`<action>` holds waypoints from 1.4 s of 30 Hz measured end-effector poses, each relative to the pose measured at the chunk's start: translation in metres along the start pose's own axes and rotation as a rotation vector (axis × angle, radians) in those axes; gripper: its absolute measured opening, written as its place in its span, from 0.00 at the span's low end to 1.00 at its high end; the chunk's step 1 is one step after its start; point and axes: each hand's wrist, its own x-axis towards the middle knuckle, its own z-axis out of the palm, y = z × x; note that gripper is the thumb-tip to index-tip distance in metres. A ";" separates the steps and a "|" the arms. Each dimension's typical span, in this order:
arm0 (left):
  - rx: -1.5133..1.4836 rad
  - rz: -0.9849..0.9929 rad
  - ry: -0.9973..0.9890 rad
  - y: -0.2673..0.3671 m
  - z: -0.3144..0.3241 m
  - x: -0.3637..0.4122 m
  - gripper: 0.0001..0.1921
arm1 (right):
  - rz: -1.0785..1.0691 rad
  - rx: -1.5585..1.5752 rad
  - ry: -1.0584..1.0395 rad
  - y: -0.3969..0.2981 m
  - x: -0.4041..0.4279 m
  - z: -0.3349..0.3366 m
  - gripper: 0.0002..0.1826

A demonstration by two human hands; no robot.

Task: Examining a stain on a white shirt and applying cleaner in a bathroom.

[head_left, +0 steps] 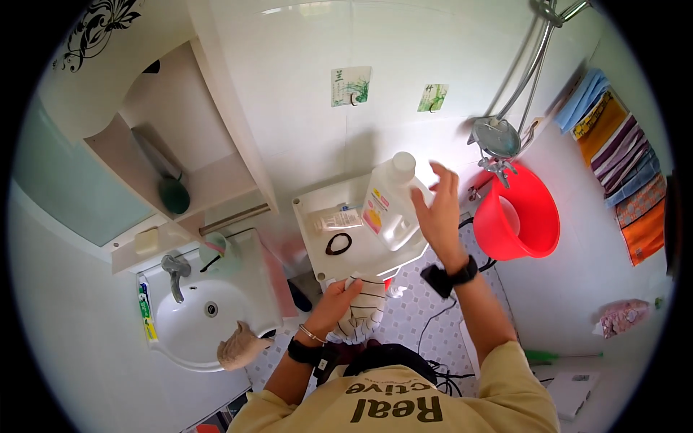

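Note:
My left hand (340, 304) grips a cream cloth with dark stripes (365, 308), which hangs in front of my body. Beside a large white plastic jug (392, 208), my right hand (439, 208) is raised with its fingers apart and nothing in it. The capped jug stands upright on a white plastic shelf (346, 268) and bears a printed label. Left of it on the same shelf lie a pale tube (341, 220) and a dark hair tie (339, 244).
At the left is a white washbasin (184, 330) with a faucet (176, 276) and a brown cloth (241, 349) on its rim. A red bucket (487, 233) hangs below the shower head (495, 136) at the right. Cables (444, 373) run over the tiled floor.

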 end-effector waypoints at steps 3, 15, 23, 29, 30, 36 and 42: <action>-0.095 -0.049 -0.006 0.008 0.005 -0.003 0.18 | -0.068 -0.174 -0.117 0.002 0.032 0.014 0.30; -0.133 -0.032 0.138 0.003 -0.006 -0.014 0.20 | -0.104 0.064 -0.417 -0.019 -0.005 0.031 0.22; -0.075 -0.065 0.120 0.002 -0.007 -0.018 0.21 | 0.024 0.045 -0.764 0.076 -0.101 0.082 0.27; -0.070 -0.051 0.155 0.003 -0.005 -0.020 0.20 | 0.843 0.410 -0.343 0.091 -0.108 0.072 0.30; -0.068 -0.042 0.169 0.002 -0.005 -0.020 0.19 | 1.046 0.492 -0.138 0.079 -0.100 0.060 0.30; -0.103 -0.086 0.103 0.000 -0.005 -0.019 0.19 | 0.414 0.348 -0.030 0.107 -0.071 0.063 0.26; -0.090 -0.067 0.085 0.004 0.014 -0.008 0.19 | 0.567 0.733 -0.047 0.063 -0.032 0.015 0.23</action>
